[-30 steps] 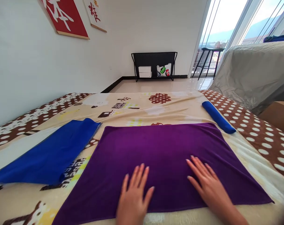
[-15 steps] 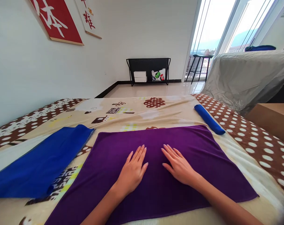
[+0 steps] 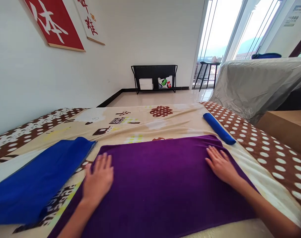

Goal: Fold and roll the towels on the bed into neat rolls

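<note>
A purple towel [image 3: 155, 185] lies spread out on a patterned blanket [image 3: 145, 127]. My left hand [image 3: 98, 177] is on the towel's left edge, fingers apart and slightly blurred. Over by the right edge, my right hand [image 3: 221, 163] rests flat on the cloth with its fingers stretched out; small wrinkles show around its fingertips. Neither hand grips anything. A blue towel [image 3: 41, 178] lies unfolded to the left of the purple one. Beyond the purple towel's far right corner sits a rolled blue towel [image 3: 219, 128].
The blanket has a brown border with white dots. A cardboard box [image 3: 284, 129] and a piece of furniture under a plastic cover [image 3: 259, 82] stand at the right. Against the far wall is a black rack [image 3: 154, 74]; a black stool [image 3: 207, 71] stands by the window.
My hands have moved apart from the towel's middle, the left one to the left edge and the right one towards the right edge. The view has shifted slightly.
</note>
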`<action>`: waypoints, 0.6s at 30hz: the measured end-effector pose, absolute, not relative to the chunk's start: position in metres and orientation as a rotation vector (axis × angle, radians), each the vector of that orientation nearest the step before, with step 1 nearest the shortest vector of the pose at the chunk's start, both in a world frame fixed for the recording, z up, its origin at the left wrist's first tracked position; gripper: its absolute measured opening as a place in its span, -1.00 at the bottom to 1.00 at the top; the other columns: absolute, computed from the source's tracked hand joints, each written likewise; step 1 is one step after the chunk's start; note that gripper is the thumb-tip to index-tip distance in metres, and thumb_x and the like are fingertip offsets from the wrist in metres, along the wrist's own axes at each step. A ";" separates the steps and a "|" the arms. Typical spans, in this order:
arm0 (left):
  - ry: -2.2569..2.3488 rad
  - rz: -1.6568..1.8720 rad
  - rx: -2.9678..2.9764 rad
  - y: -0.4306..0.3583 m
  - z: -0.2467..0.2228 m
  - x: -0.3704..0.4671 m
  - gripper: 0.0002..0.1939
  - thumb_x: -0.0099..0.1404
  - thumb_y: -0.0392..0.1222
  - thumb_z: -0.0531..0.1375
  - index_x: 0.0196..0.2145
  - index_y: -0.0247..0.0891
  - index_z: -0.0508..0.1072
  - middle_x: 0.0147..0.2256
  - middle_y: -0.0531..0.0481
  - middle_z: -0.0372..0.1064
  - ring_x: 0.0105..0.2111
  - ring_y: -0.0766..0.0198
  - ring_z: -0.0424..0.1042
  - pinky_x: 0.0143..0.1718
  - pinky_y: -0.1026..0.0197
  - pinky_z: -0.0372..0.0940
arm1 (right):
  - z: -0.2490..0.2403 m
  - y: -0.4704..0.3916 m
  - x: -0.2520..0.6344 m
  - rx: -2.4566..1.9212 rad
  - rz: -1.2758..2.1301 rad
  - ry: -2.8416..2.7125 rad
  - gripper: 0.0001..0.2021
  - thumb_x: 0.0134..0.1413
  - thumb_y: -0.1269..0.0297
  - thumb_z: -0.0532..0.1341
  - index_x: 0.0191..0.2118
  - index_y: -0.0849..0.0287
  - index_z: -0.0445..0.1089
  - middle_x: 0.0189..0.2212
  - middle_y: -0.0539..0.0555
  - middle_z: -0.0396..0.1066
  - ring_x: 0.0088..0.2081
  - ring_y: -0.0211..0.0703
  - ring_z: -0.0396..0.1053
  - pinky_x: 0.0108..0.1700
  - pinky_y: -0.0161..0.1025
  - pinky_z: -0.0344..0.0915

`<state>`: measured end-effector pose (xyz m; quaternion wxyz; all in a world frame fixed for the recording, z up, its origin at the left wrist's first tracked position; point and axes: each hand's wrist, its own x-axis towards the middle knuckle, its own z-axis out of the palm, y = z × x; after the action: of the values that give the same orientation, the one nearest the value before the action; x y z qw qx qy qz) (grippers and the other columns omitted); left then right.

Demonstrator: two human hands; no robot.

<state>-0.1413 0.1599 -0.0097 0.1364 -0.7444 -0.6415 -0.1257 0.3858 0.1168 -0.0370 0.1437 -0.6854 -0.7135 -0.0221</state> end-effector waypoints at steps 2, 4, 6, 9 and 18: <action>-1.693 -0.294 -2.379 0.166 -0.012 -0.063 -0.42 0.43 -0.12 -0.16 0.34 -0.30 0.11 0.37 -0.14 -0.02 0.37 0.06 -0.03 0.35 -0.15 -0.14 | -0.033 0.138 0.313 -1.774 -0.012 -2.249 -0.37 0.35 -0.06 -0.20 0.37 0.17 0.07 0.38 0.11 -0.05 0.40 -0.10 -0.13 0.41 0.00 -0.19; -1.558 -0.235 -2.555 0.179 -0.020 -0.002 -0.43 0.43 -0.04 -0.08 0.35 -0.12 0.10 0.36 0.06 0.01 0.35 0.27 0.01 0.33 0.14 -0.05 | -0.030 0.160 0.248 -1.583 0.045 -2.405 -0.42 0.36 -0.05 -0.15 0.38 0.04 0.03 0.38 -0.05 -0.04 0.39 -0.27 -0.11 0.39 -0.21 -0.12; -1.526 -0.211 -2.627 0.197 -0.028 0.022 -0.43 0.44 -0.01 -0.07 0.36 -0.07 0.06 0.37 0.09 0.00 0.36 0.33 -0.02 0.33 0.19 -0.07 | -0.029 0.182 0.216 -1.493 0.081 -2.473 -0.45 0.37 0.01 -0.14 0.39 0.01 0.01 0.38 -0.10 -0.05 0.38 -0.35 -0.11 0.38 -0.29 -0.13; -1.681 -0.206 -2.572 0.222 -0.029 -0.023 -0.43 0.46 0.07 -0.14 0.37 -0.04 0.03 0.38 0.04 -0.02 0.37 0.24 -0.04 0.34 0.02 -0.10 | -0.031 0.207 0.254 -1.558 0.106 -2.451 -0.46 0.37 -0.04 -0.16 0.38 -0.08 0.03 0.38 -0.12 -0.05 0.39 -0.29 -0.10 0.39 -0.19 -0.14; -2.263 -0.228 -2.057 0.252 -0.029 -0.236 -0.29 0.39 0.12 -0.19 0.35 -0.33 0.07 0.36 -0.20 0.00 0.36 0.02 -0.02 0.31 -0.20 -0.11 | -0.064 0.229 0.483 -2.176 0.042 -1.967 -0.28 0.30 -0.14 -0.27 0.40 0.19 -0.04 0.40 0.09 -0.09 0.41 -0.08 -0.17 0.41 0.01 -0.21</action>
<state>-0.2356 0.2520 -0.0292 0.0377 -0.6703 -0.7374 -0.0744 0.4832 0.2289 -0.0637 0.1038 -0.7378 -0.6668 0.0142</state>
